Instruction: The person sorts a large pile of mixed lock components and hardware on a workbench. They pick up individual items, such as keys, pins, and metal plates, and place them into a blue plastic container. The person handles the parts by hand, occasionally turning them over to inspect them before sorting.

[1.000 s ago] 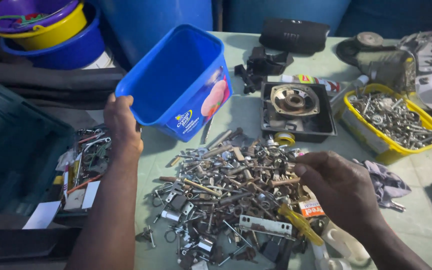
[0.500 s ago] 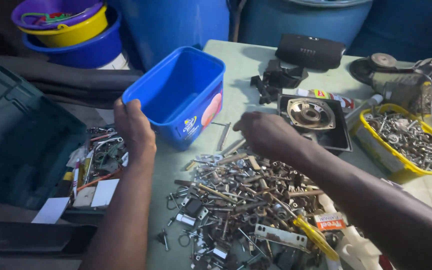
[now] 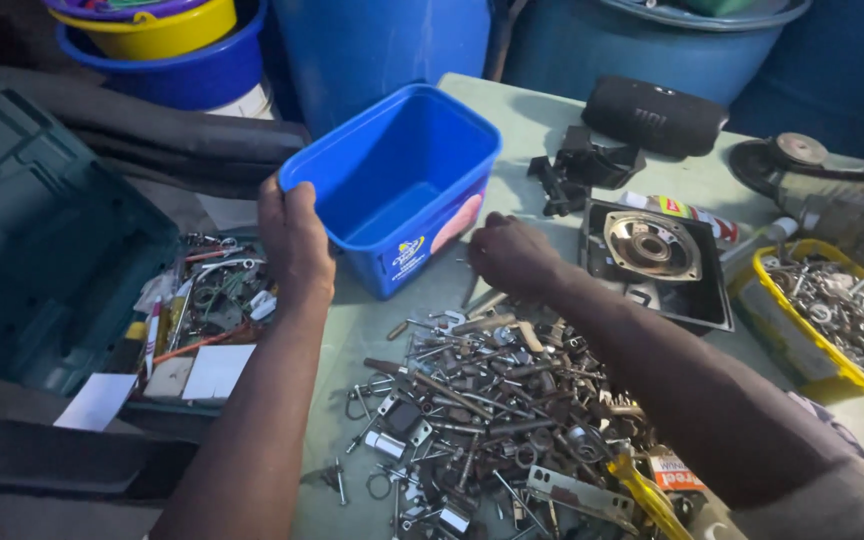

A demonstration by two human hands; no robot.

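Head view looks down on our bench (image 3: 542,110), a pale green top crowded with hardware. Largest near us is the dark green tool case (image 3: 42,270) lying open at the left edge, where its trays stay within our reach. Next comes the blue plastic tub (image 3: 402,190), empty and tilted on the bench between our 2 hands, just beyond the heap. Our left hand (image 3: 294,240) grips its near rim, fingers (image 3: 277,205) clamped over the edge, which holds the tub tipped with its mouth open toward us.

Below it spreads the heap of metal fittings (image 3: 492,420), a loose mix of keys, bolts and brackets covering the near bench. To the right sit the black square housing (image 3: 657,255) with a round metal part inside and the yellow tray of screws (image 3: 832,320), both apart from the heap, so sorted pieces stay separate.

Our right hand (image 3: 512,255) rests at the heap's far edge, just beside the tub's front wall. Its fingers curl downward among the pieces; we cannot tell whether they pinch anything.
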